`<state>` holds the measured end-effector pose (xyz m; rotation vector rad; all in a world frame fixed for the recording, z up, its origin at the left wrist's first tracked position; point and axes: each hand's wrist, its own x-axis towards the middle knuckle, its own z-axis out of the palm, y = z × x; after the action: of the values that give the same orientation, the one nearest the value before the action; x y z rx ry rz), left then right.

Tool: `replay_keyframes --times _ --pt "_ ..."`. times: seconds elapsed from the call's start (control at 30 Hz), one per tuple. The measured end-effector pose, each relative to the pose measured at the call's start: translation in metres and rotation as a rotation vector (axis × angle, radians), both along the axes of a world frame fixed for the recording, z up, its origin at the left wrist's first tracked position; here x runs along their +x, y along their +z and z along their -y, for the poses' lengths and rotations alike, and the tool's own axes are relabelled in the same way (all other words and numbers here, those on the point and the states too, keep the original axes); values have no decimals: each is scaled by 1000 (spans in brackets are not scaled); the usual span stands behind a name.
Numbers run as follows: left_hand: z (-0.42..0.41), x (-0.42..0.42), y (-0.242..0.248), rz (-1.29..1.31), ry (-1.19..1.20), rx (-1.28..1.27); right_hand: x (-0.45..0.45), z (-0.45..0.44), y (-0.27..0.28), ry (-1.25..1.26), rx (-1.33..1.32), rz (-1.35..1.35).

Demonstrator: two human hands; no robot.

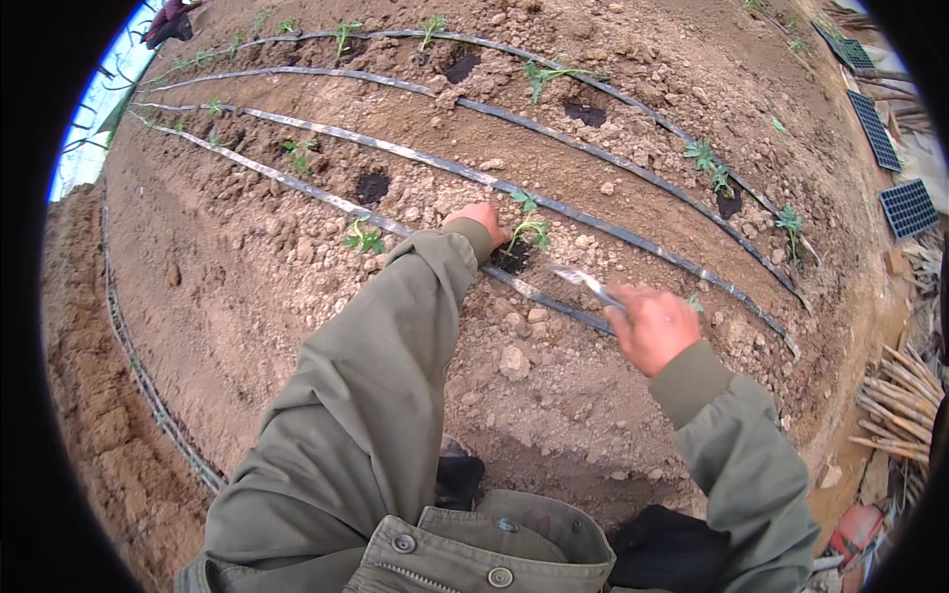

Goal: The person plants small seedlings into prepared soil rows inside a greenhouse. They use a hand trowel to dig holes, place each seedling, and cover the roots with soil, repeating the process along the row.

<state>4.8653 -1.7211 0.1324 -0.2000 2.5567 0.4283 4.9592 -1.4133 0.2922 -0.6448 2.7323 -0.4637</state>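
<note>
My left hand point(483, 222) reaches down to the soil beside a green seedling point(528, 228), at a dark, damp hole point(511, 257). Its fingertips are hidden, so whether it holds the stem cannot be told. To the right, my right hand point(656, 326) grips a small hand tool point(589, 285) with a pale metal blade, blurred, pointing towards the seedling. A drip irrigation tape point(552, 302) runs just below the hole, and another drip tape point(593, 224) passes above the plant. A second seedling point(363, 237) stands left of my left hand.
Further seedlings point(790, 222) and dark planting holes point(372, 187) dot the cloddy soil. Plastic seedling trays point(909, 210) lie along the right edge, above a bundle of cut stalks point(901, 400). A person point(169, 22) is at the far upper left. A stone point(514, 362) lies nearer me.
</note>
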Motion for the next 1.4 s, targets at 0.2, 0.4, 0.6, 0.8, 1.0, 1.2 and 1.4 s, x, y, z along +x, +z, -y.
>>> replay_keyframes --times 0.2,0.4,0.6,0.8,1.0,1.2,1.4 --pt "-25 3 -19 34 -122 -67 6 33 -9 113 100 -102" --pt "20 5 -29 -91 88 226 5 61 -57 203 211 -100" --pt "55 17 -37 -102 -66 297 1 97 -95 -132 71 46" --pt "42 31 -39 -217 -204 191 -15 83 -82 -549 -112 317" --pt "20 39 -61 -156 -363 -127 -40 44 -28 -612 -281 513" --pt "8 36 -60 -150 -396 -128 -34 19 -37 -669 -117 434" --pt "11 34 -51 -172 -420 -26 8 49 -66 -789 -336 462"
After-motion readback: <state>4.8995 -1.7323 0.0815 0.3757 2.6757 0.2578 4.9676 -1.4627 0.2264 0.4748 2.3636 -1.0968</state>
